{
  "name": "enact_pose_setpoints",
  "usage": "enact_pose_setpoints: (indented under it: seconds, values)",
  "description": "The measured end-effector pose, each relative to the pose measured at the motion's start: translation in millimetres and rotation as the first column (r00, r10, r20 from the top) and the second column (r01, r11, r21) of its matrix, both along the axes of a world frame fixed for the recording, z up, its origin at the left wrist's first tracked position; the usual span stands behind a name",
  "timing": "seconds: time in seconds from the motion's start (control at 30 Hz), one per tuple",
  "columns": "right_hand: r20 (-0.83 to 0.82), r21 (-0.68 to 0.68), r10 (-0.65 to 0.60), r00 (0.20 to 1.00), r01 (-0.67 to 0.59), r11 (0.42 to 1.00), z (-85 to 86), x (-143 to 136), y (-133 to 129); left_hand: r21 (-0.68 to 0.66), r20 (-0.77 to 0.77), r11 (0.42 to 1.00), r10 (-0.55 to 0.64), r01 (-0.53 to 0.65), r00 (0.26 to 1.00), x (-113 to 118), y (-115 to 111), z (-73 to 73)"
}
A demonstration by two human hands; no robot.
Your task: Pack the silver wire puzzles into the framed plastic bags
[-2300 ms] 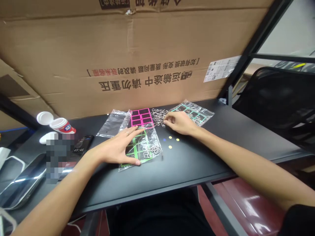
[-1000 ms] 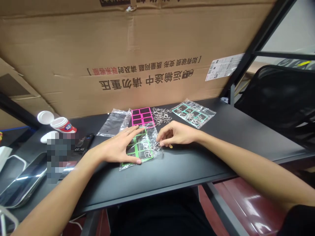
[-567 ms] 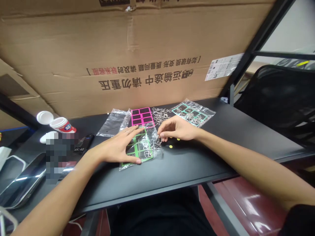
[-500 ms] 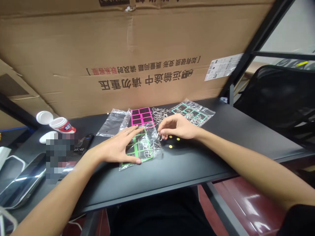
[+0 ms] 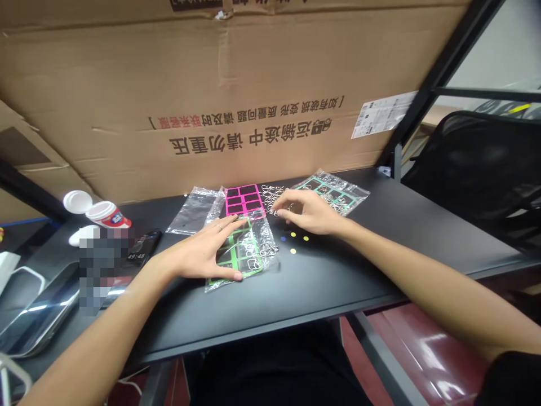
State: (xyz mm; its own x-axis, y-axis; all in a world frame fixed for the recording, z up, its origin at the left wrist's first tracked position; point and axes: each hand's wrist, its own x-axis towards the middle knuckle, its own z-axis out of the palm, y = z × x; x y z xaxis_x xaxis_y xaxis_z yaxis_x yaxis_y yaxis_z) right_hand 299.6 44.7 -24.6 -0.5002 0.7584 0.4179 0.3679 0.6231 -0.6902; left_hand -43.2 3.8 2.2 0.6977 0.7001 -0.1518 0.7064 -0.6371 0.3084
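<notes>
Hands are well apart, both over the middle of the desk (image 5: 338, 276). Left hand (image 5: 207, 248) lies flat, fingers spread, on the green bag (image 5: 243, 251), midway between the back and front edges; ring (image 5: 218, 226) on one finger. The bag is clear film with a green-framed grid inside. A few wire clips (image 5: 269, 249) sit at its right side; can't tell if they're in it or on top. Right hand (image 5: 310, 211) is at the clip pile (image 5: 270, 194) near the back edge, fingers curled, thumb and index slightly parted at the tips; can't tell whether a clip is between them. Pink grid (image 5: 243, 200) butts up to the pile's left, toward the back edge, its near end just by the green bag. Clear bag (image 5: 190, 214) is left of that. Teal bag (image 5: 340, 194), with clips showing, is partly behind the right hand, toward the back right corner. Between the hands, nearer the front edge than the pile: three yellow dots (image 5: 293, 251), one blue dot (image 5: 283, 238). Back left corner: tub (image 5: 113, 216), lid flipped open, phone (image 5: 146, 245) in front of it. Box (image 5: 253, 73) stands along the back edge, print upside down.
</notes>
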Motion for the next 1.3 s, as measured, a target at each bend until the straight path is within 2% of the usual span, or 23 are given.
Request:
enact_pose_setpoints:
  seconds: [0.03, 0.1, 0.13, 0.2, 0.33, 0.43, 0.57, 0.67, 0.73, 0.8, 0.9, 1.0, 1.1, 1.3]
  values:
    - [0.030, -0.088, 0.109, 0.994, -0.106, 0.990, 2.1, 1, -3, -0.001, -0.006, 1.000, 0.002, -0.002, 1.000, 0, 0, -0.1]
    - [0.076, -0.247, 0.313, 0.947, -0.286, 0.926, 4.8, 1, -8, -0.004, -0.018, 1.000, 0.003, -0.003, 1.000, 0, 0, -0.1]
    - [0.097, -0.292, 0.379, 0.920, -0.338, 0.895, 5.4, 0, -10, -0.004, -0.020, 1.000, 0.001, -0.001, 1.000, 0, 0, 0.0]
    - [0.142, -0.309, 0.434, 0.890, -0.376, 0.873, 6.0, -2, -12, -0.002, -0.016, 1.000, -0.003, 0.003, 1.000, 1, 0, -0.1]
    - [0.233, -0.264, 0.434, 0.870, -0.373, 0.890, 6.8, -5, -13, -0.001, -0.008, 1.000, -0.002, 0.002, 1.000, 0, 1, -1.5]
    - [0.286, -0.205, 0.383, 0.878, -0.334, 0.920, 6.6, -4, -9, 0.004, 0.003, 1.000, -0.005, 0.005, 1.000, -1, 2, -2.6]
    - [0.362, -0.009, 0.130, 0.923, -0.136, 0.991, 2.4, -1, 0, 0.002, -0.003, 1.000, -0.005, 0.005, 1.000, 0, 1, -1.8]
    - [0.362, 0.063, -0.026, 0.932, 0.004, 0.998, -0.4, 1, 3, 0.003, -0.024, 1.000, 0.000, 0.000, 1.000, 0, 1, -0.1]
    - [0.317, 0.051, 0.012, 0.948, -0.029, 0.998, -0.6, 2, 2, 0.002, -0.027, 1.000, 0.005, -0.005, 1.000, 1, 0, 0.5]
    - [0.256, 0.010, 0.145, 0.956, -0.153, 0.988, 0.1, 2, -2, 0.000, -0.020, 1.000, 0.003, -0.003, 1.000, 0, 0, 0.5]
    - [0.202, -0.071, 0.342, 0.918, -0.334, 0.940, 2.2, -1, -8, 0.002, -0.007, 1.000, -0.002, 0.002, 1.000, 0, 0, 0.3]
    - [0.199, -0.175, 0.459, 0.866, -0.429, 0.886, 5.0, -4, -13, 0.008, -0.005, 1.000, -0.003, 0.003, 1.000, 0, -1, 0.9]
    - [0.233, -0.218, 0.492, 0.839, -0.448, 0.867, 7.9, -6, -16, 0.002, -0.010, 1.000, 0.003, -0.003, 1.000, 1, -2, 2.0]
    - [0.269, -0.211, 0.454, 0.850, -0.408, 0.888, 8.6, -6, -16, -0.001, 0.018, 1.000, 0.008, -0.008, 1.000, 1, -2, 1.6]
